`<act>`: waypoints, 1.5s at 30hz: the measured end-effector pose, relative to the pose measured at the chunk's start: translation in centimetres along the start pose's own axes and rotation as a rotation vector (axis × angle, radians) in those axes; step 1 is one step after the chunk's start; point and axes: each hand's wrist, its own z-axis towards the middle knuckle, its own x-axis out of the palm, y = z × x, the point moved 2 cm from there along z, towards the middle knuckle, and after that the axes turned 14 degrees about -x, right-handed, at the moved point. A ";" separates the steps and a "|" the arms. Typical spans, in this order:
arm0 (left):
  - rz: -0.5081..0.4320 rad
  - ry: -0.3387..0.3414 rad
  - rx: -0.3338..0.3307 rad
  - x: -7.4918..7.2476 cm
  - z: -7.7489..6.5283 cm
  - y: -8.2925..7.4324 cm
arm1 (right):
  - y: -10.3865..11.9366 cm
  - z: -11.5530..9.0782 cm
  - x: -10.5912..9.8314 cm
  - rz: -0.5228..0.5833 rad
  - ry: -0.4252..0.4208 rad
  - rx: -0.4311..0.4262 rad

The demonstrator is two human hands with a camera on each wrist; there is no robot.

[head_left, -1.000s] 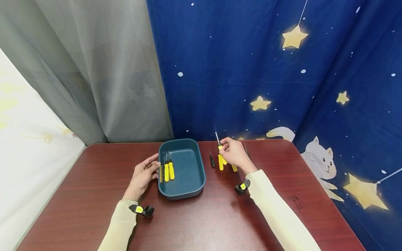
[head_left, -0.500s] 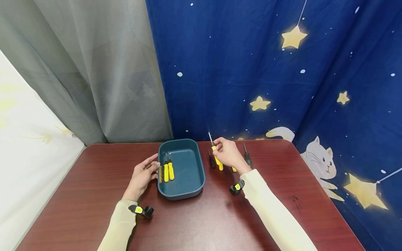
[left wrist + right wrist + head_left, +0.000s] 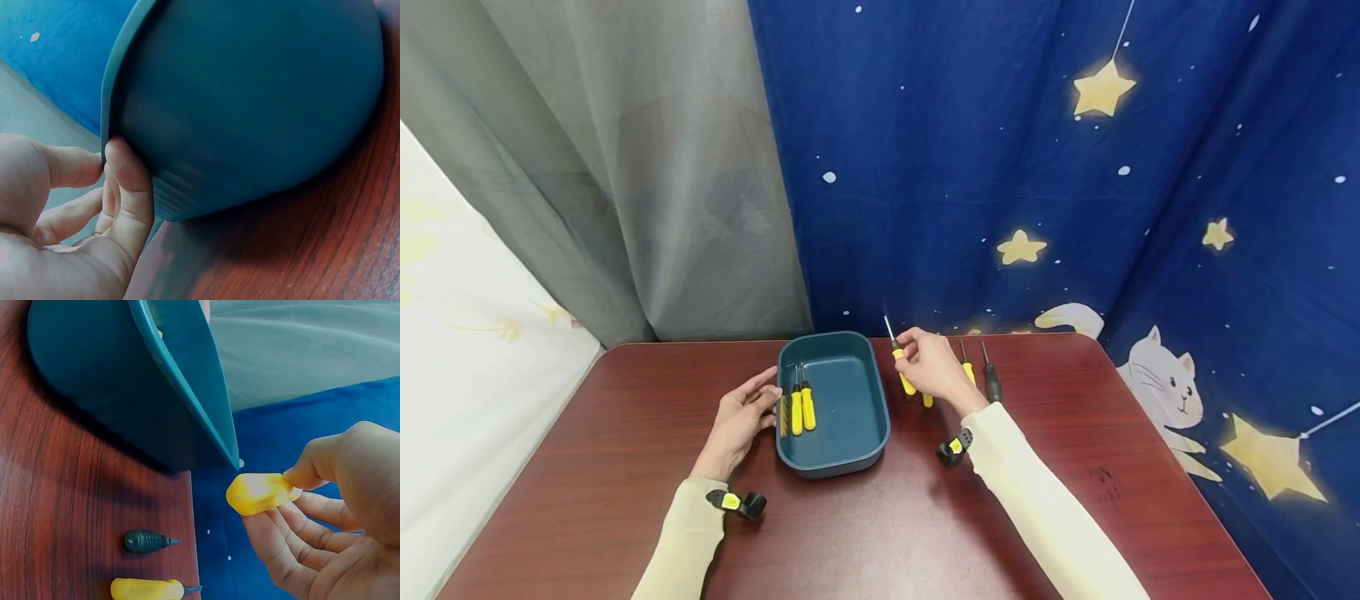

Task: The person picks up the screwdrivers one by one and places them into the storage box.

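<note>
My left hand pinches the left rim of a dark teal plastic bin, thumb on one side and fingers on the other in the left wrist view. Two yellow-handled screwdrivers lie side by side along the bin's left wall. Just right of the bin, my right hand pinches another yellow-handled screwdriver with its thin shank pointing up and away; in the right wrist view its yellow handle is raised, apart from the bin.
On the table, under the right hand, lie a small black screwdriver and a yellow-handled one. Farther right are one more yellow-handled screwdriver and a dark-handled one. Curtains hang behind the table's back edge.
My right hand has moved left towards the bin with the screwdriver, uncovering the screwdrivers on the right. My left hand and the bin have stayed put.
</note>
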 end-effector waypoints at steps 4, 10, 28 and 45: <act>-0.001 -0.003 0.003 0.0 0.0 0.0 | 0.3 0.2 0.2 0.000 0.000 -0.010; 0.005 -0.005 0.006 0.0 0.0 0.0 | 0.8 0.4 0.7 0.011 0.004 -0.023; 0.013 -0.002 0.000 -0.1 -0.2 -0.1 | 2.8 1.4 3.0 -0.004 0.060 -0.068; 0.015 -0.008 -0.001 0.0 -0.2 -0.1 | 3.7 2.5 4.9 -0.024 0.135 -0.050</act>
